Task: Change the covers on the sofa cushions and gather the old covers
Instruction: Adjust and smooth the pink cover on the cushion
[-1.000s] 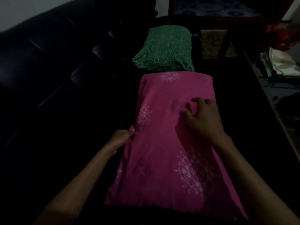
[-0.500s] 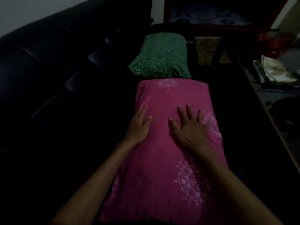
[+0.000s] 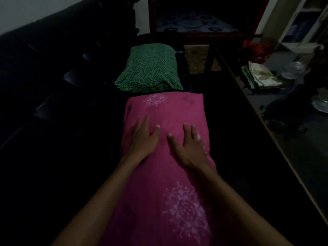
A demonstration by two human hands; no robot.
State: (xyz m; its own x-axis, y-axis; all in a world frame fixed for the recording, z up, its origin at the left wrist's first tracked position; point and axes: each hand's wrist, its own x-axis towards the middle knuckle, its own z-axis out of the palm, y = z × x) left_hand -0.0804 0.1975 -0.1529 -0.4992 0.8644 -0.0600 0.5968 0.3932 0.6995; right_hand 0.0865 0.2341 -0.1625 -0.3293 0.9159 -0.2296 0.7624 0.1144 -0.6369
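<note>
Head view: a pink cushion (image 3: pixel 165 174) with pale floral prints lies lengthwise on the seat of a dark sofa (image 3: pixel 53 89), reaching from the bottom of the frame up toward the middle. Both hands lie flat on its upper half, palms down. The left hand (image 3: pixel 142 139) rests near the cushion's left edge, fingers straight and held close together, thumb spread out to the right. The right hand (image 3: pixel 188 146) rests just beside it, toward the cushion's right edge, fingers straight and slightly apart, thumb angled toward the left hand. Neither hand grips the fabric; the fingers press or rest on the cover. Both bare forearms stretch up from the bottom corners across the cushion.

Beyond the pink cushion's far edge sits a green cushion (image 3: pixel 150 70) with a wave pattern, just beside it or touching; the dim light does not let me tell which. Along the right runs a low table (image 3: pixel 266 139) with a pale edge. On it, well apart from the cushions, lie a folded light cloth (image 3: pixel 260 77), a red bundle (image 3: pixel 255 50) and some glassware (image 3: pixel 291 70), all blurred in the gloom.
</note>
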